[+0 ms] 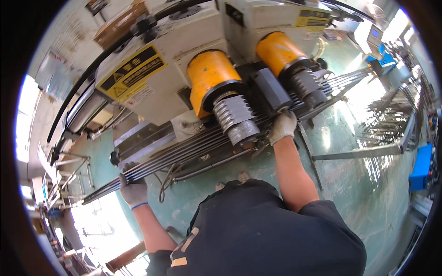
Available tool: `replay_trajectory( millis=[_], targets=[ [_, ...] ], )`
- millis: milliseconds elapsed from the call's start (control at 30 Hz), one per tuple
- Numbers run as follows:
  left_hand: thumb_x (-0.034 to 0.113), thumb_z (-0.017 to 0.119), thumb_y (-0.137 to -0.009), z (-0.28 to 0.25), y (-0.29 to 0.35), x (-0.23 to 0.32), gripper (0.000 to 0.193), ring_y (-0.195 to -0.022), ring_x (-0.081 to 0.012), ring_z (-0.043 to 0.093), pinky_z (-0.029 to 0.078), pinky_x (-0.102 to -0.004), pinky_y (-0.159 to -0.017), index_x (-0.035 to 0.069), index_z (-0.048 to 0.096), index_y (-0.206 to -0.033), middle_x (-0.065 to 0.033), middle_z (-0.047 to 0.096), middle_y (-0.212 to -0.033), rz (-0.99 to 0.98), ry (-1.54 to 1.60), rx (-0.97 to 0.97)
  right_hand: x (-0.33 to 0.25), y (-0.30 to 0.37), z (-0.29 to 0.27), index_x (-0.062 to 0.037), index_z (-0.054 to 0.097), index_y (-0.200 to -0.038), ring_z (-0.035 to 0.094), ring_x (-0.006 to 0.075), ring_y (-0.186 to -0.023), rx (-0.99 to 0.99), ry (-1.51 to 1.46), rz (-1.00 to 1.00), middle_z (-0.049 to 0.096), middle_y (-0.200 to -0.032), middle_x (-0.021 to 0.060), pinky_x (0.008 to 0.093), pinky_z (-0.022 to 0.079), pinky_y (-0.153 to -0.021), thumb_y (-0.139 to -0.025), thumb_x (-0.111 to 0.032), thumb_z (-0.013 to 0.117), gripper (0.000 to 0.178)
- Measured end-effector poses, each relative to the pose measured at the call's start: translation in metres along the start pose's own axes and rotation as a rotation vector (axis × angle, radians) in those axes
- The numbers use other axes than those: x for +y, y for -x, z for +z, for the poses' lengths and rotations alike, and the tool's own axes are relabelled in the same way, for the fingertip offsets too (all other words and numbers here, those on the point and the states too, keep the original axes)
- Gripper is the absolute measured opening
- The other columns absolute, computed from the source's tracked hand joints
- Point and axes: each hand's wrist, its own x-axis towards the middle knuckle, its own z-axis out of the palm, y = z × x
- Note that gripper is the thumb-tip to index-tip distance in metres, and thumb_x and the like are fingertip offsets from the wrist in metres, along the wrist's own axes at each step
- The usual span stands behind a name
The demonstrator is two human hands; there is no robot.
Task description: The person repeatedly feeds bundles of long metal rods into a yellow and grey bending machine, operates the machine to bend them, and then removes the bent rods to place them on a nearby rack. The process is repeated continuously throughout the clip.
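Green floor (186, 195) is lying below; left hand (133, 189), lower left, is grasping rods (156, 162), probably steadying them; right hand (283, 126), centre right, is hiding its grip.

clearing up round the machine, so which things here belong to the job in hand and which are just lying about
Belong to the job:
long metal bars, held by the gloved left hand
machine with orange cylinders
dark block, with the gloved right hand at its lower end

Apparently just lying about:
metal pieces heaped at right
blue box, far right
brown box, upper left
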Motion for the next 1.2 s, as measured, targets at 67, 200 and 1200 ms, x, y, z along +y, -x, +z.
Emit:
replay_trajectory(
  millis=[67, 200, 1200],
  targets=[
    [0.026, 0.053, -0.118, -0.021, -0.007, 0.024, 0.035, -0.131, -0.0347, 0.068, 0.049, -0.0544, -0.125, -0.002, 0.07, -0.127, -0.016, 0.076, -0.132, 0.114, -0.087, 0.125, -0.01, 0.013, 0.002, 0.0007, 0.07, -0.114, 0.069, 0.0217, -0.082, -0.081, -0.082, 0.057, 0.071, -0.098, 0.0099, 0.041, 0.057, -0.071, -0.113, -0.031, 0.058, 0.034],
    [0.024, 0.053, -0.118, -0.004, -0.006, -0.012, 0.03, -0.129, -0.035, 0.068, 0.051, -0.0538, -0.122, 0.0, 0.069, -0.128, -0.0154, 0.074, -0.13, 0.137, -0.178, 0.131, 0.021, -0.014, -0.025, -0.0005, 0.07, -0.123, 0.073, 0.0238, -0.094, -0.225, 0.088, -0.156, 0.074, -0.11, 0.0097, 0.0409, 0.06, -0.083, -0.114, -0.029, 0.057, 0.033],
    [0.024, 0.046, -0.118, -0.139, -0.019, 0.221, 0.033, -0.126, -0.0359, 0.068, 0.051, -0.0552, -0.118, 0.0, 0.066, -0.13, -0.0161, 0.073, -0.129, 0.289, 0.057, 0.299, 0.098, 0.096, -0.151, 0.0057, 0.06, -0.156, 0.065, 0.0281, -0.138, -0.064, 0.514, -0.055, 0.068, -0.152, 0.0172, 0.037, 0.049, -0.116, -0.116, -0.04, 0.062, 0.06]
  ],
)
